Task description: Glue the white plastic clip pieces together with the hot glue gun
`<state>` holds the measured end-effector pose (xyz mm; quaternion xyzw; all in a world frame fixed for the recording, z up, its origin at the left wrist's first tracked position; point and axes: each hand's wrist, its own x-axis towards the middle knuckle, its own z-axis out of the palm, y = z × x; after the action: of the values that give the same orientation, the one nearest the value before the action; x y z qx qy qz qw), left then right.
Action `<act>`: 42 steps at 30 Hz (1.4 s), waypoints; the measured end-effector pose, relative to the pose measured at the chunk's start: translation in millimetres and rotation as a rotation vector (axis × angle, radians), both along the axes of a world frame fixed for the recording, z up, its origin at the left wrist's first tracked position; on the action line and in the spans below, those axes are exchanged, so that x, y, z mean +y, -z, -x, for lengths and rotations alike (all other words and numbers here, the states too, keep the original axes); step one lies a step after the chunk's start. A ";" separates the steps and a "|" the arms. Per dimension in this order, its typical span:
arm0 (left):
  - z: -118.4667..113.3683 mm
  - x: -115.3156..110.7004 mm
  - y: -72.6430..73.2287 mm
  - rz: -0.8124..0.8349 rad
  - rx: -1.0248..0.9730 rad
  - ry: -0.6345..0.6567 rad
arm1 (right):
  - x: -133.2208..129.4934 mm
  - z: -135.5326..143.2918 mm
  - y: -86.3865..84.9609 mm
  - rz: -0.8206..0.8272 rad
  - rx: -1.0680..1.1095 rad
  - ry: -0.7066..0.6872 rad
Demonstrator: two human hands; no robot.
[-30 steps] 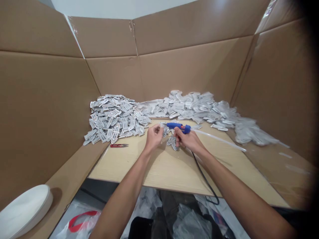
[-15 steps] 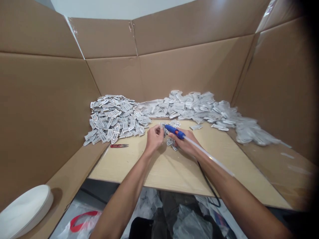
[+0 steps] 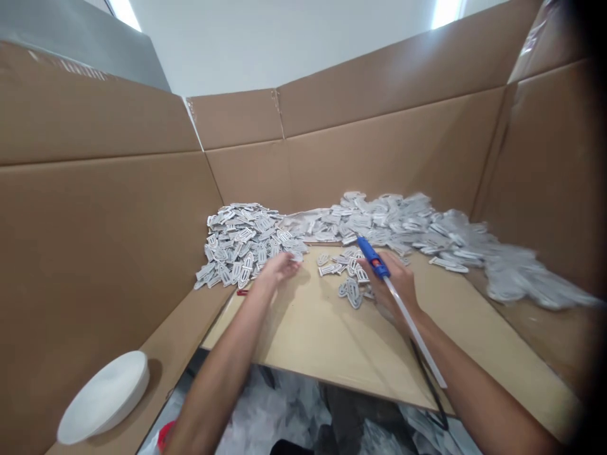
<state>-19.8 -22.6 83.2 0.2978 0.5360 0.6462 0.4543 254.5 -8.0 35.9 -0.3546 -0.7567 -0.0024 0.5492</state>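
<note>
My left hand (image 3: 281, 268) is at the right edge of a heap of flat grey-white cut-out pieces (image 3: 246, 237), slightly blurred. Its fingers are loosely apart and point right, and a pale piece lies at the fingertips; whether they touch it I cannot tell. My right hand (image 3: 392, 285) grips a blue glue gun (image 3: 373, 256), nozzle tilted up and to the left. A long translucent glue stick (image 3: 412, 325) runs out of its back over my forearm. Beside the right hand, several loose cut-out pieces (image 3: 351, 292) lie on the board, partly hidden by hand and gun.
A second heap of pieces in clear wrapping (image 3: 393, 218) stretches along the back and right. Tall cardboard walls (image 3: 379, 151) enclose the wooden board (image 3: 303, 335). Red snips (image 3: 242, 292) lie partly behind my left arm. A white bowl (image 3: 107, 395) stands at lower left; a black cord (image 3: 427, 379) hangs below the gun.
My left hand has moved away from the nozzle, left to the heap's edge. The right hand has drawn the glue gun away to the right. The camera view has tilted up and turned left.
</note>
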 end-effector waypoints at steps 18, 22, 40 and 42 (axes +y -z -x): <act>128.2 -136.3 -100.8 0.357 1.283 -0.091 | -3.7 1.4 -8.9 0.220 0.003 -0.040; 133.2 -220.5 -113.6 0.846 1.378 0.186 | 1.2 3.7 -4.4 0.234 -0.039 -0.008; 143.4 -322.5 -60.7 1.157 1.107 0.484 | -7.0 4.4 -11.7 0.261 -0.039 -0.050; 148.7 -318.7 -65.7 1.125 0.995 0.497 | -5.8 3.5 -10.5 0.268 -0.052 -0.050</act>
<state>-168.5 -341.3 148.9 0.3883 0.8403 -0.0511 0.3748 251.0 -13.9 46.4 -0.4057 -0.7729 0.1029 0.4769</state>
